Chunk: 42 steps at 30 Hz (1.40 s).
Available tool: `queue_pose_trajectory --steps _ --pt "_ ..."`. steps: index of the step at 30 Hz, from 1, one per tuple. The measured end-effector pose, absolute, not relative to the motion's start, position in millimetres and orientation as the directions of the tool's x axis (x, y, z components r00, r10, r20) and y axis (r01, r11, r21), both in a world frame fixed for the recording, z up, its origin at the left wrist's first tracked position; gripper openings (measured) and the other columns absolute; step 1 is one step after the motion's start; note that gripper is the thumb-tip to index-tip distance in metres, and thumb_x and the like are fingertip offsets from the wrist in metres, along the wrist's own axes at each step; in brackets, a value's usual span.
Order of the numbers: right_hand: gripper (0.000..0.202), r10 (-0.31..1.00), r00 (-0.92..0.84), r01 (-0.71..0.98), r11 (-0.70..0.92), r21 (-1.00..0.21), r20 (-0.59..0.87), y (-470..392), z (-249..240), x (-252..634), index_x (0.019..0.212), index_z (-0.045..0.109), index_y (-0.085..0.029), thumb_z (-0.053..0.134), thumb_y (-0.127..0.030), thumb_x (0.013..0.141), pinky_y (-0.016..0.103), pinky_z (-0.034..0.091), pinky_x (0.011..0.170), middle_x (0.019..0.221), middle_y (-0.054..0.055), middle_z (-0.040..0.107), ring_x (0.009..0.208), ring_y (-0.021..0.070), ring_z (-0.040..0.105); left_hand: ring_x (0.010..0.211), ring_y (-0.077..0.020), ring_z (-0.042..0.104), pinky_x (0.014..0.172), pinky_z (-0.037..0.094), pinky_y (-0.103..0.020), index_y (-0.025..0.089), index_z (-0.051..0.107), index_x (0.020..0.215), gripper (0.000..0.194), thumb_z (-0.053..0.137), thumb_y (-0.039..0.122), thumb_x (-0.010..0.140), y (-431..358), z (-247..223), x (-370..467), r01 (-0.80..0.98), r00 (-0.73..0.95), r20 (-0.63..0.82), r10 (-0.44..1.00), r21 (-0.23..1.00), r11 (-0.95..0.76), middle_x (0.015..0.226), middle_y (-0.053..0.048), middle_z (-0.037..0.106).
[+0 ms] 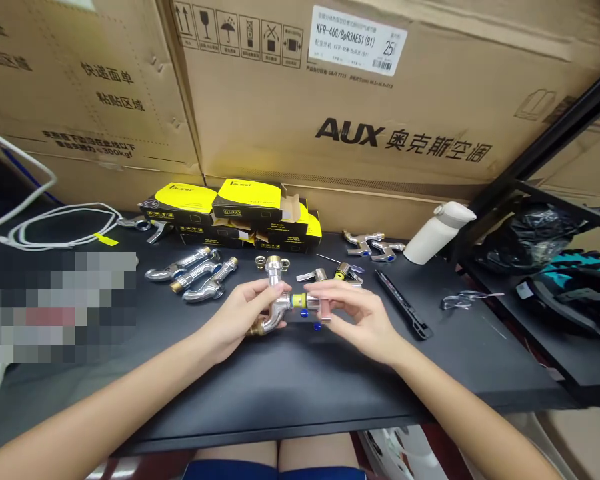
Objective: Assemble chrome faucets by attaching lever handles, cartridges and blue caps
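Observation:
My left hand (240, 310) is closed around a chrome faucet body (281, 308) with brass-coloured threaded ends, held just above the table. My right hand (363, 317) pinches a chrome faucet handle (325, 308) by its lever. Between the two parts shows a yellow-banded cartridge (299, 301), in line with the body's side opening; whether it is fully seated I cannot tell. Small round blue caps (317, 327) lie just below. Behind my hands are a loose chrome handle (315, 275), another handle with a yellow ring (343, 272) and a brass-coloured ring (261, 263).
Several chrome faucet bodies (213, 283) lie to the left, and assembled taps (363, 243) at back right. Yellow-black boxes (247, 200) are stacked behind. A white bottle (437, 233), a long black tool (403, 305) and clear plastic (470, 300) are rightward; a white cable (63, 227) coils leftward.

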State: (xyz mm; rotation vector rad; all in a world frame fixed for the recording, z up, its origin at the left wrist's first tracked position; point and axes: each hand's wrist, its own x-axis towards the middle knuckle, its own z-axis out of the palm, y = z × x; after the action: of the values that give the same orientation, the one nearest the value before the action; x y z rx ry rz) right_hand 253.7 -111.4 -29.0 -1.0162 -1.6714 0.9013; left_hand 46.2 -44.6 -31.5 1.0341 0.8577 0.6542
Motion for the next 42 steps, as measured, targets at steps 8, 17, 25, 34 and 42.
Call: queue_pose_trajectory --steps 8,17,25,34,42 --pt "0.043 0.969 0.237 0.391 -0.026 -0.920 0.073 -88.2 -2.1 346.3 0.101 0.061 -0.015 0.073 -0.045 0.072 0.024 0.050 0.044 0.076 0.004 0.064 0.050 0.0103 0.054 0.068 -0.0144 0.064 0.054 0.048 -0.019 0.019 0.069 0.104 0.037 0.069 0.045 0.078 -39.2 -28.5 41.2 -0.072 0.430 -0.304 0.850 0.927 0.368 0.070 -0.002 0.066" --pt "0.031 0.975 0.158 0.634 -0.222 -0.741 -0.156 -88.9 -15.7 373.4 0.070 0.063 -0.014 0.074 -0.043 0.070 0.023 0.050 0.040 0.062 0.006 0.064 0.056 0.0167 0.061 0.076 -0.0146 0.063 0.073 0.052 -0.025 0.014 0.066 0.079 0.022 0.074 0.035 0.076 -38.0 -32.5 41.1 -0.202 0.499 -0.156 0.852 0.936 0.290 0.083 -0.005 0.070" --pt "0.029 0.977 0.151 0.275 0.107 -0.956 0.153 -93.9 -5.2 315.4 0.090 0.063 -0.017 0.070 -0.042 0.077 0.020 0.043 0.039 0.077 0.003 0.067 0.048 0.0093 0.054 0.081 -0.0143 0.064 0.080 0.050 -0.026 0.018 0.057 0.071 0.022 0.077 0.026 0.074 -43.4 -27.4 39.3 -0.339 0.539 -0.098 0.836 0.884 0.322 0.079 0.000 0.069" --pt "0.031 0.773 -0.634 -0.317 -0.301 -0.900 -0.035 -101.1 -39.5 228.0 0.104 0.069 -0.012 0.075 -0.014 0.074 0.025 0.057 0.071 0.101 0.013 0.072 0.084 0.0179 0.071 0.074 -0.0144 0.064 0.072 0.049 -0.025 0.019 0.054 0.071 0.029 0.080 0.030 0.069 -45.0 -27.8 37.6 -0.391 0.661 -0.039 0.749 0.834 0.389 0.071 0.001 0.067" --pt "0.026 0.885 -0.460 -0.309 -0.234 -0.922 -0.070 -115.4 -33.3 220.1 0.085 0.072 -0.012 0.082 -0.010 0.061 0.025 0.058 0.068 0.086 0.007 0.075 0.068 0.0142 0.070 0.078 -0.0162 0.065 0.079 0.048 -0.029 0.020 0.053 0.073 0.030 0.080 0.032 0.068 -52.3 -26.6 35.3 -0.407 0.618 -0.031 0.786 0.843 0.353 0.068 0.003 0.066"
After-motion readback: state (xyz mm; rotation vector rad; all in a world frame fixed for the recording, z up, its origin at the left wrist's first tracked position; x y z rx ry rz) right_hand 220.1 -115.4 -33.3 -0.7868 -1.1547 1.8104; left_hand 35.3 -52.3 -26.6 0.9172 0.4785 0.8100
